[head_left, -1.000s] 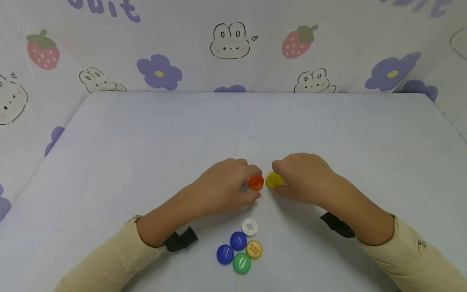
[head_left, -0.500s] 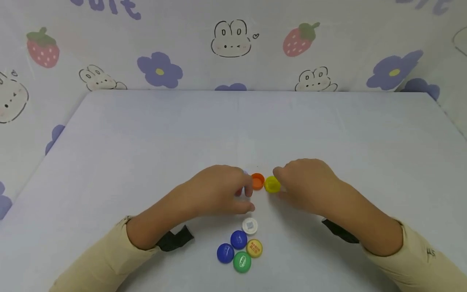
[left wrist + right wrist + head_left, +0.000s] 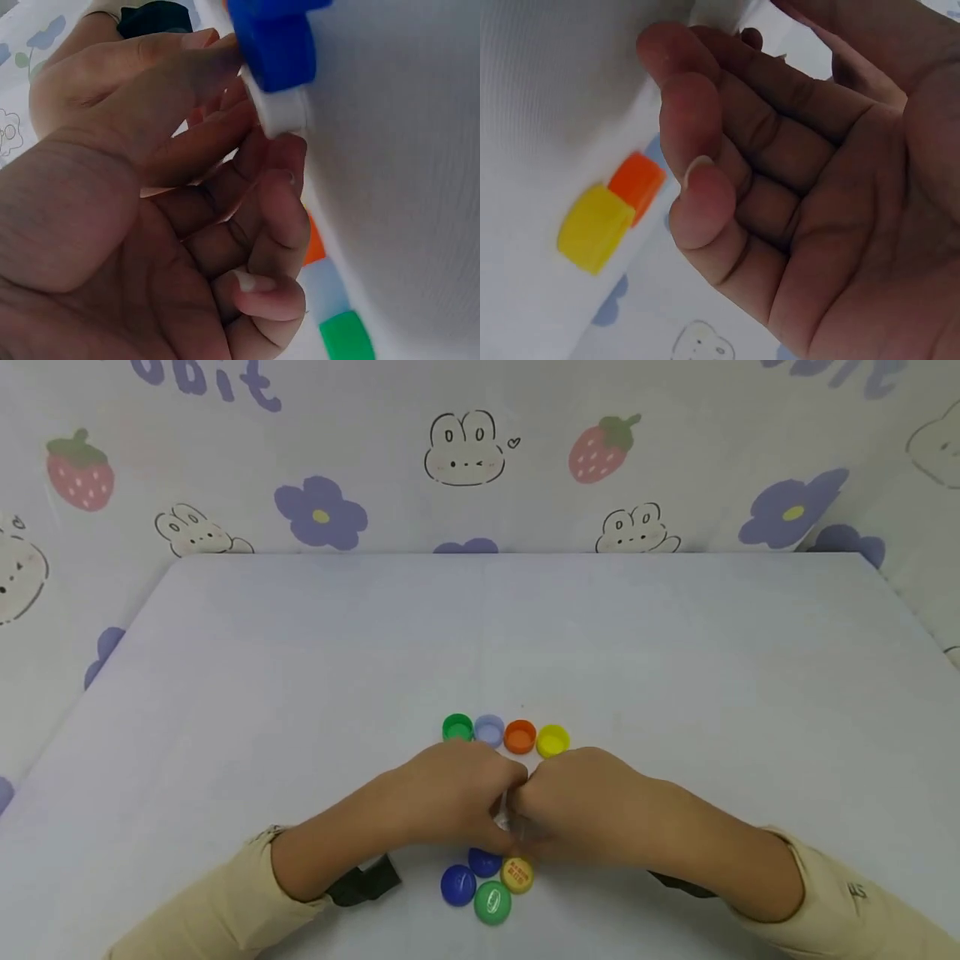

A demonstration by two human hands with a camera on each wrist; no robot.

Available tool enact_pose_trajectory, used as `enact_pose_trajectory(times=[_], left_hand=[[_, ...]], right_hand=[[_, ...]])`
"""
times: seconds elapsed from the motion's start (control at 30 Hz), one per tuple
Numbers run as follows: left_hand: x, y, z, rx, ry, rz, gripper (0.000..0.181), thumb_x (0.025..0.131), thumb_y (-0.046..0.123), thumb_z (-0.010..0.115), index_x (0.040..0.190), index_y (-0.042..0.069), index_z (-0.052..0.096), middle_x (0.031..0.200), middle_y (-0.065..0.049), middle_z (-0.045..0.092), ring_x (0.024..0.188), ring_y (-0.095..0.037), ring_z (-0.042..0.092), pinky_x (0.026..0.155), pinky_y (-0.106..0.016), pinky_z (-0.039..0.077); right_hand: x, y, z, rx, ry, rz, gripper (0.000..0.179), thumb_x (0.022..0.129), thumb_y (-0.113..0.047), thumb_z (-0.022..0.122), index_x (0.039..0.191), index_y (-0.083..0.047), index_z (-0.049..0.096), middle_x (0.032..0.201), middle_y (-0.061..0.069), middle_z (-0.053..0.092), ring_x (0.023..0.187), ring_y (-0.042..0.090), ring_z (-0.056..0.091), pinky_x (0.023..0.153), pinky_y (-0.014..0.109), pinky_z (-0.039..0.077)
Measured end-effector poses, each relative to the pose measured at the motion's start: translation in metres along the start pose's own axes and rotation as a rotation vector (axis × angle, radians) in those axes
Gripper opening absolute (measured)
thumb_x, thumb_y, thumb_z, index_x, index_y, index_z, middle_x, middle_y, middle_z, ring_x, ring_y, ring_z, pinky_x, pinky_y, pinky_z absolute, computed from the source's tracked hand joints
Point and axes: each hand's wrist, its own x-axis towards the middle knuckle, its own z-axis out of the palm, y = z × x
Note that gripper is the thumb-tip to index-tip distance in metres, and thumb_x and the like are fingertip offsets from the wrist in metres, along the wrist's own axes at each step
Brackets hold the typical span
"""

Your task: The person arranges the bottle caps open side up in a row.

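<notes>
My left hand (image 3: 453, 793) and right hand (image 3: 592, 806) meet over the near middle of the white table. Between them is a white bottle cap (image 3: 281, 112), mostly hidden in the head view. In the left wrist view, the left thumb and index finger pinch this cap, with a blue bottle cap (image 3: 277, 52) right beside it. The right hand's fingertips close in on the same white cap from the other side; its other fingers are curled in the right wrist view. Just beyond the hands, a row holds green (image 3: 457, 727), pale blue (image 3: 490, 731), orange (image 3: 520, 737) and yellow (image 3: 553, 741) caps.
On the near side of the hands lie another blue cap (image 3: 458, 885), a printed yellow cap (image 3: 517, 875) and a green cap (image 3: 492, 902). A cloth with rabbits, strawberries and flowers (image 3: 321, 515) hangs behind the table (image 3: 300, 635).
Both hands have left the orange and yellow caps, which now sit side by side in the row. They have come nearer the body and together at the white cap.
</notes>
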Motion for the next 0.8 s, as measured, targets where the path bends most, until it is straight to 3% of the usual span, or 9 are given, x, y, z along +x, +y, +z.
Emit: enact_pose_trajectory(times=[0.13, 0.43, 0.6, 0.8], left_hand=[[0.0022, -0.0016, 0.0007, -0.044, -0.018, 0.003, 0.025, 0.083, 0.028, 0.087, 0.097, 0.014, 0.071, 0.069, 0.008, 0.06, 0.064, -0.009, 0.054, 0.059, -0.023, 0.045], [0.0051, -0.0012, -0.0002, -0.078, -0.022, 0.025, 0.019, 0.081, 0.021, 0.085, 0.085, 0.02, 0.067, 0.062, 0.008, 0.055, 0.057, -0.008, 0.048, 0.052, -0.022, 0.035], [0.0052, -0.0006, -0.0001, -0.097, -0.008, 0.018, 0.02, 0.078, 0.018, 0.085, 0.081, 0.019, 0.066, 0.058, 0.007, 0.049, 0.053, -0.007, 0.044, 0.049, -0.022, 0.029], [0.0024, -0.0019, -0.004, -0.171, -0.024, -0.019, 0.018, 0.081, 0.021, 0.081, 0.084, 0.017, 0.064, 0.058, 0.006, 0.052, 0.048, -0.006, 0.042, 0.046, -0.022, 0.027]], right_hand=[[0.0019, -0.0014, 0.0011, 0.032, 0.007, -0.037, 0.021, 0.091, -0.025, 0.079, 0.08, -0.014, 0.065, 0.056, -0.008, 0.041, 0.05, 0.006, 0.038, 0.047, 0.022, 0.028], [0.0013, 0.0016, -0.0021, 0.098, -0.002, -0.025, 0.018, 0.091, -0.026, 0.08, 0.085, -0.015, 0.068, 0.058, -0.01, 0.043, 0.051, 0.005, 0.041, 0.049, 0.021, 0.032], [0.0018, 0.002, -0.0031, 0.076, 0.019, -0.022, 0.02, 0.091, -0.027, 0.08, 0.083, -0.015, 0.065, 0.056, -0.009, 0.039, 0.05, 0.005, 0.038, 0.048, 0.021, 0.029], [0.002, 0.0017, -0.0024, -0.012, 0.079, -0.026, 0.024, 0.088, -0.027, 0.083, 0.078, -0.018, 0.064, 0.056, -0.01, 0.04, 0.052, 0.006, 0.038, 0.048, 0.022, 0.027]])
